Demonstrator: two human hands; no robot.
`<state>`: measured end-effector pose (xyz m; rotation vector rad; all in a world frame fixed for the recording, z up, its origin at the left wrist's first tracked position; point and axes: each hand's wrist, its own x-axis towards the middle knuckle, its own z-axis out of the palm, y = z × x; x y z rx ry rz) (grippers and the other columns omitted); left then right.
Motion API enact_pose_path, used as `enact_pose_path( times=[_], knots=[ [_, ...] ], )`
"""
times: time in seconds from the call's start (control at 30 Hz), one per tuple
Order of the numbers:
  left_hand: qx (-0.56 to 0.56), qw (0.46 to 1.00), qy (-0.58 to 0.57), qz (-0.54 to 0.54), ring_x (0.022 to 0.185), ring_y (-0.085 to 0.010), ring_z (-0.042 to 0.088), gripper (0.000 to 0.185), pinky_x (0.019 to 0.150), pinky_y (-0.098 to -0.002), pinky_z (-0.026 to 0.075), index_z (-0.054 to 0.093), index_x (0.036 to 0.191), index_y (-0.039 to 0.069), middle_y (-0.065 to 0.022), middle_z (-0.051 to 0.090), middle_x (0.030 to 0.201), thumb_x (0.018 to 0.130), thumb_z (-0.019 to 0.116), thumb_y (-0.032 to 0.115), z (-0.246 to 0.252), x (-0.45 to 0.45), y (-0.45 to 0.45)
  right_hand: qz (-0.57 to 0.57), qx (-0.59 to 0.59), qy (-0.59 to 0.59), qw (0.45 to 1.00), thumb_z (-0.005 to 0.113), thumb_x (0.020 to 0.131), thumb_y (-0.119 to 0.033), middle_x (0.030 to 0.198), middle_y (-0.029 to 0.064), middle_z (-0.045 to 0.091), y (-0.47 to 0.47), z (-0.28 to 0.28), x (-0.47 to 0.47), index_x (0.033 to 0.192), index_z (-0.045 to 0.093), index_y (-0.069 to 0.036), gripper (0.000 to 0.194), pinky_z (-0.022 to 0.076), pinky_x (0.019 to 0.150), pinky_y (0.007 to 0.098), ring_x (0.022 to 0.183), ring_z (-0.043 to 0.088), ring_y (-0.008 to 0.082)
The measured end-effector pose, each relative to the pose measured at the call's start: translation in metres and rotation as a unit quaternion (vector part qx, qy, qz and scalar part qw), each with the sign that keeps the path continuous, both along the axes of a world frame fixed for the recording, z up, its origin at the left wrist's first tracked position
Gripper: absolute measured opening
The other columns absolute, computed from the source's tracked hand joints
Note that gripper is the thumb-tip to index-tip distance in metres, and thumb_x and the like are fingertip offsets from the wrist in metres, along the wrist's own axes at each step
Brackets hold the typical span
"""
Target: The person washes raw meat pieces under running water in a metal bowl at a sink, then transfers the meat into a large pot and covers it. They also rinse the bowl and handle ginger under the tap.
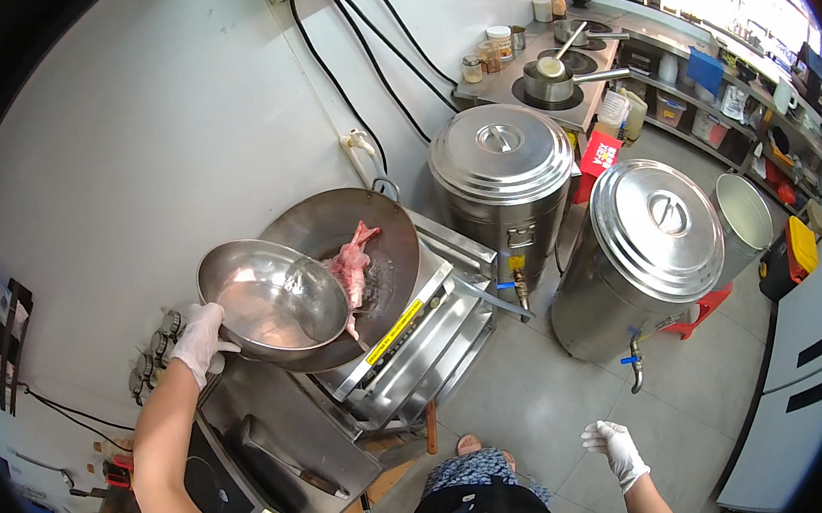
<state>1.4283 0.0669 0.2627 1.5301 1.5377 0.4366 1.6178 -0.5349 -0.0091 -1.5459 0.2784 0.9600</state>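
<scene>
My left hand (202,343), in a thin white glove, grips the rim of a large stainless steel bowl (265,302). The bowl is tilted over the left side of a wide wok (294,220) and hides part of it. Nothing shows inside the bowl. Pieces of raw pink meat with bone (352,266) lie in the wok, beside what looks like a little liquid. The wok sits on a steel stove (407,362) with a yellow label strip. My right hand (615,449), gloved too, hangs over the floor at lower right, fingers loosely bent, with nothing visible in it.
Two lidded steel barrels (498,153) (656,231) with taps stand to the right. A cleaver (294,464) lies on the steel counter by an induction cooker (216,472). Saucepans (551,84) rest on a hob behind. A metal pail (744,210) stands at far right.
</scene>
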Motion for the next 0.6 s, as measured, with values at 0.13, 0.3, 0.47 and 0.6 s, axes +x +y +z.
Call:
enact_pose_path(
  times=[0.13,0.3,0.47,0.6],
  knots=[
    [0.05,0.996,0.068,0.015,0.078,-0.0388,0.06,0.039,0.054,-0.0524,0.055,0.044,0.111,-0.011,-0.0255,0.053,0.098,0.077,0.042,0.007,0.009,0.016,0.018,0.017,0.001,0.016,1.0,0.045,0.093,-0.021,0.084,0.0149,0.065,0.025,-0.003,0.006,0.093,0.06,0.002,0.027,0.0512,0.067,0.0318,0.07,0.064,0.022],
    [0.235,0.941,0.235,-0.065,0.083,-0.0403,0.062,0.032,0.057,-0.0501,0.052,0.05,0.105,-0.006,-0.0269,0.06,0.093,0.076,0.045,0.008,0.016,0.029,0.037,0.031,0.011,0.007,0.999,0.046,0.093,-0.021,0.086,0.0151,0.065,0.063,0.004,0.023,0.095,0.059,0.002,0.027,0.0508,0.068,0.032,0.071,0.064,0.0218],
    [0.361,0.874,0.289,-0.148,0.092,-0.0424,0.057,0.033,0.08,-0.0456,0.045,0.049,0.108,-0.006,-0.0292,0.059,0.096,0.078,0.045,0.008,0.021,0.044,0.046,0.072,0.019,-0.016,0.997,0.046,0.092,-0.021,0.087,0.0146,0.065,0.109,0.012,0.046,0.096,0.059,0.002,0.027,0.0507,0.069,0.0314,0.072,0.063,0.021],
    [0.423,0.817,0.35,-0.173,0.085,-0.0398,0.06,0.038,0.075,-0.0446,0.048,0.045,0.113,-0.008,-0.0278,0.06,0.093,0.077,0.046,0.006,0.028,0.06,0.037,0.129,0.024,-0.025,0.991,0.047,0.092,-0.02,0.088,0.013,0.066,0.147,0.016,0.062,0.097,0.06,0.002,0.025,0.0502,0.069,0.03,0.072,0.063,0.0188]
  ],
)
